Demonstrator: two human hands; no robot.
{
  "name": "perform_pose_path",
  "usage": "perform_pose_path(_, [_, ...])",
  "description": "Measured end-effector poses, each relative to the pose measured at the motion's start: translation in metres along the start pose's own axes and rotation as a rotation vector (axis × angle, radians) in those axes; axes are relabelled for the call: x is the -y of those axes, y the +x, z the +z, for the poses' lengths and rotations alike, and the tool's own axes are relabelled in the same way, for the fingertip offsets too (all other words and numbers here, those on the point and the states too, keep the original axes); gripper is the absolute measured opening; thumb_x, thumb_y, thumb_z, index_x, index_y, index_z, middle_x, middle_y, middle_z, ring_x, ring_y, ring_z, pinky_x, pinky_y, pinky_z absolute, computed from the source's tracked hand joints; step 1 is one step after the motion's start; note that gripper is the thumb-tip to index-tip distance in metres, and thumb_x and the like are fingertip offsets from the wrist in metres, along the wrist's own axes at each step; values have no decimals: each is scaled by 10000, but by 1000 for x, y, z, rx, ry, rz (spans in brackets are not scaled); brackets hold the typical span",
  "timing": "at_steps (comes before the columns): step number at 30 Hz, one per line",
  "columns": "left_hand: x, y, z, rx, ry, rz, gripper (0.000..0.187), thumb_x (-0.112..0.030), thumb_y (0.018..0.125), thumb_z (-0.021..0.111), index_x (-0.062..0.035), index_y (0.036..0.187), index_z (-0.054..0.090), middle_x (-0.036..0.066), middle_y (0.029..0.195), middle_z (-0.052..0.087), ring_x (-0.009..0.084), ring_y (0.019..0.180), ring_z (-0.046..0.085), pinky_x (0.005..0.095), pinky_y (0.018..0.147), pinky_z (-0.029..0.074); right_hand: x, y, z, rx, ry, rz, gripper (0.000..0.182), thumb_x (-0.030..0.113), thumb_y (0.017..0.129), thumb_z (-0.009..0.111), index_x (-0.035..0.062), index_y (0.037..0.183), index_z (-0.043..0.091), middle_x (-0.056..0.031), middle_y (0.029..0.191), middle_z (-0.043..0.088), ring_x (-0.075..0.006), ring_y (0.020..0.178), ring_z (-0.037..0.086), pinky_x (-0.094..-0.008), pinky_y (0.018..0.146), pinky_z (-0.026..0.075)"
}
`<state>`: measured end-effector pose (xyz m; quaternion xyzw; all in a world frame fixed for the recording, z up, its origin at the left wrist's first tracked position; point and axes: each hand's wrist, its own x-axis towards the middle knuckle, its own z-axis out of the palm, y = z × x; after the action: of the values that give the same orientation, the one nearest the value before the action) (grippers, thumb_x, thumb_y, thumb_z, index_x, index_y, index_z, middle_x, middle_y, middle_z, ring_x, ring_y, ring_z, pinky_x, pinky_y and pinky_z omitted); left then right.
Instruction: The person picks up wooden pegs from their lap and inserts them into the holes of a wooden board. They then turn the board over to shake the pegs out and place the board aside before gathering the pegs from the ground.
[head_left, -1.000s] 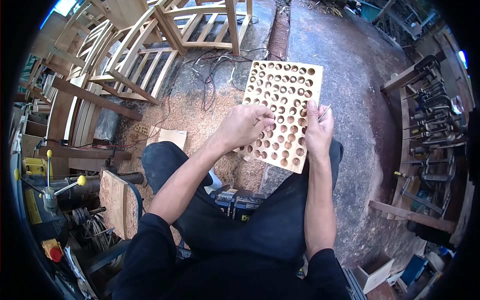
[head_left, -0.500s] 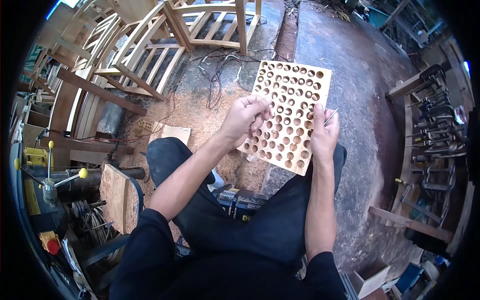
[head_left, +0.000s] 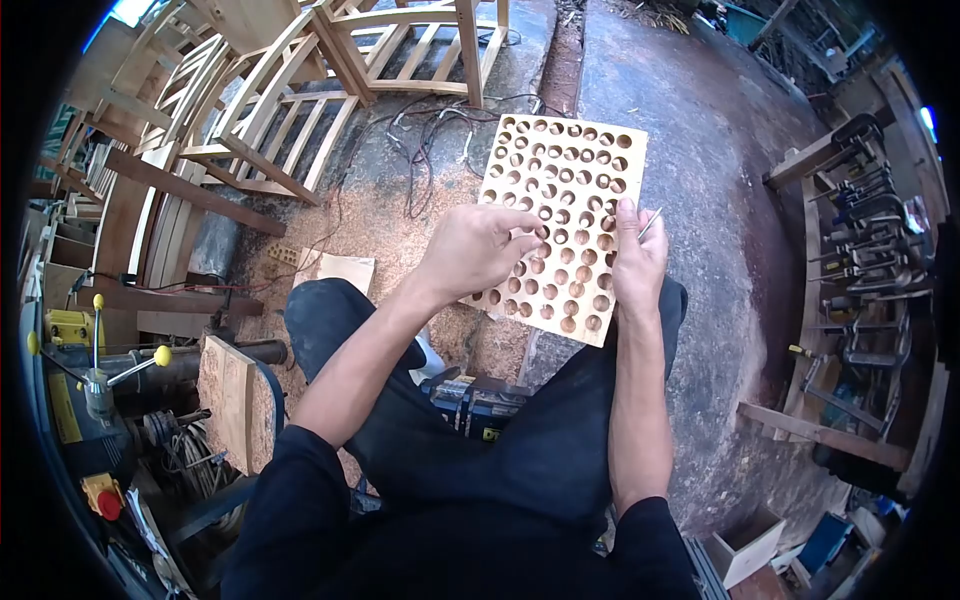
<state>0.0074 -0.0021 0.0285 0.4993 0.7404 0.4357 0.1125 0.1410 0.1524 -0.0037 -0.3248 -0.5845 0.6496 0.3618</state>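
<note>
Remotely, I count one left hand (head_left: pixel 478 250), one right hand (head_left: pixel 640 265), one holed board (head_left: pixel 572 227), one thin rod (head_left: pixel 650 222), three yellow knobs (head_left: pixel 162 356).

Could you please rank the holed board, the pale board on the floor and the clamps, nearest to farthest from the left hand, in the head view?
1. Holed board: right at the left hand.
2. Pale board: lower, to the left.
3. Clamps: far right.
</note>
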Motion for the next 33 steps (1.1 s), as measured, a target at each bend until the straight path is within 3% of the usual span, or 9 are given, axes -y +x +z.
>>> perform_pose_path(2, [1,1,7,-33,156,100,151,-119,802,742,-32,925,751,142,780,706,236,660,697,323,612,544,-3,1,0,-16,-85,-74,341,295,998,587,93,802,395,25,735,469,-43,668,404,-220,584,394])
perform_pose_path(6, [10,-6,25,-64,165,120,156,-128,807,744,-40,935,753,139,776,712,248,661,697,333,629,553,-8,2,0,-41,-125,-116,353,281,995,595,82,793,383,26,735,441,-55,683,388,-239,594,397])
perform_pose_path(9, [9,0,24,-77,104,110,126,-117,819,734,-31,910,747,136,701,693,222,587,674,323,581,537,-6,2,-1,-55,-202,-135,351,273,993,599,82,797,379,28,736,428,-57,684,383,-244,596,397])
perform_pose_path(16, [7,22,-3,222,-279,-364,122,-153,833,741,-35,866,740,59,693,695,116,619,626,300,609,497,4,-1,3,-23,-117,-139,333,266,998,589,81,810,386,14,747,482,-58,675,417,-237,608,409])
perform_pose_path(20, [14,20,-18,184,-243,-186,109,-125,844,723,-16,856,719,59,760,699,87,648,612,271,628,491,3,-1,1,-12,-109,-120,317,273,1000,587,90,823,398,-2,767,534,-43,682,451,-213,624,417])
perform_pose_path(23, [24,13,-6,143,-551,-172,155,-146,907,659,3,940,634,38,765,639,38,561,512,184,503,411,-1,0,-2,1,-77,-113,310,269,1002,585,95,825,400,4,767,530,-38,679,446,-209,616,414])
perform_pose_path(26, [31,7,-2,250,-1440,-353,175,-155,939,572,9,999,562,61,821,594,51,489,410,167,429,328,2,-2,0,-2,-17,-57,302,267,1004,582,99,826,404,15,764,521,-29,672,436,-202,594,402])
perform_pose_path(29, [18,4,4,247,-1785,-369,184,-150,955,507,9,1042,542,78,840,567,58,458,335,162,390,260,8,-3,0,-2,1,5,297,270,1006,577,101,828,411,24,758,511,-22,663,426,-196,572,388])
perform_pose_path(33, [20,10,3,67,-1214,-399,191,-165,928,609,26,932,617,38,763,605,56,490,434,161,437,345,-1,0,-1,-7,12,43,294,276,1010,569,100,828,420,27,754,507,-22,656,420,-192,567,379])
